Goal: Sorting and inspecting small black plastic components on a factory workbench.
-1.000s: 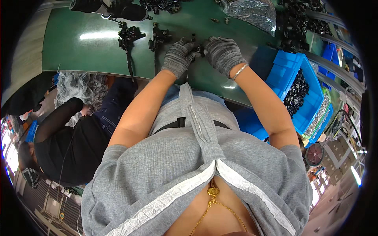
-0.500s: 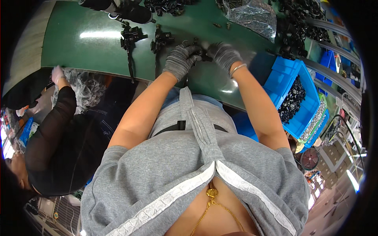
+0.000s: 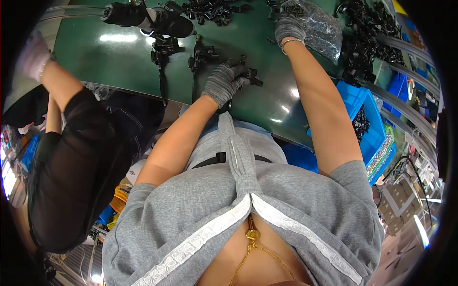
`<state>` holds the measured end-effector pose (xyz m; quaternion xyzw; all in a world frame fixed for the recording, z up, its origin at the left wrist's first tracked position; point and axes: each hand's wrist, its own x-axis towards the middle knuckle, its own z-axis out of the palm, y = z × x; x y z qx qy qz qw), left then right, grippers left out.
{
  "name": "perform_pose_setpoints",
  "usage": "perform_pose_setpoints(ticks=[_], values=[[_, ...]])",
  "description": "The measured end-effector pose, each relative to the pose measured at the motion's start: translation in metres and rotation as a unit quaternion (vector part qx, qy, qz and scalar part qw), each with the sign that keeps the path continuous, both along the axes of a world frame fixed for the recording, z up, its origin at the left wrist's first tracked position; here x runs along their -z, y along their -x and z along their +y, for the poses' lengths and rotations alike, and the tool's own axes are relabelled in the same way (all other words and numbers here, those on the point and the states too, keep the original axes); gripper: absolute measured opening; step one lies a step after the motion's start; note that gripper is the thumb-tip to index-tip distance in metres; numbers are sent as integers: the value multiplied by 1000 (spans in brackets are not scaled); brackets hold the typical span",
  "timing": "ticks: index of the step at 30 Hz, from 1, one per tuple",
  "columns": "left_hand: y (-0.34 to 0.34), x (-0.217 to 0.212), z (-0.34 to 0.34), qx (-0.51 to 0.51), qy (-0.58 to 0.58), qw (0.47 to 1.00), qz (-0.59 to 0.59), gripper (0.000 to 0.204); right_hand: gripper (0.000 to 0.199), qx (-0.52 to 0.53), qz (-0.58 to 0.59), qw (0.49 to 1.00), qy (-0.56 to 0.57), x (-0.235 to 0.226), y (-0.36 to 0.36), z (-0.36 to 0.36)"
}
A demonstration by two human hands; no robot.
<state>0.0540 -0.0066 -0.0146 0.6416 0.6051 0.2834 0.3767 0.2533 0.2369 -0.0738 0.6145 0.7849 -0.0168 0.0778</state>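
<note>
The green desk (image 3: pixel 119 66) is serving as the landmark here: it is carrying everything within arm's reach, so the person is working without leaning far. At its right end, just below its edge, a blue bin (image 3: pixel 369 126) is sitting with dark parts inside, placed low, probably so parts can be dropped in or picked out from the side. On the desk's far right a heap of black parts (image 3: pixel 367 33) is spreading along the edge, and just left of that heap a clear bag (image 3: pixel 319 26) of small pieces is lying open-topped. At the desk's far left a black power tool (image 3: pixel 152 19) is lying on its side, parked out of the working area. Near the desk's middle two black assemblies (image 3: pixel 179 55) are lying side by side, one trailing a strap toward the near edge.

The left hand (image 3: pixel 224 81), gloved in grey, is resting near the desk's near edge with its grip closing around a small black clip (image 3: pixel 250 76), pinning it steady against the surface. The right hand (image 3: pixel 288 26), also gloved, is reaching to the bag at the desk's far side; I cannot tell whether its grip is closed on anything, since the fingers are hidden against the plastic.
</note>
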Motion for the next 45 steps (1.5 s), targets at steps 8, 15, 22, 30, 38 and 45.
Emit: perform_pose_setpoints(ticks=[8,15,22,30,38,45], values=[[0,-5,4,12,46,998,-29,36,32,46,333,927,164,14,-26,-47],[1,2,-2,-9,48,999,10,39,29,144,244,945,165,-40,0,-105],[3,7,-3,-1,38,999,5,37,35,-144,130,962,194,-80,77,-101],[1,0,-4,-3,33,999,6,39,27,-202,151,947,199,-38,62,-93],[1,-6,0,-4,65,998,2,39,24,-69,104,988,95,-34,36,-107],[5,-12,-2,-16,80,995,59,39,24,49,442,855,266,-100,46,-154]])
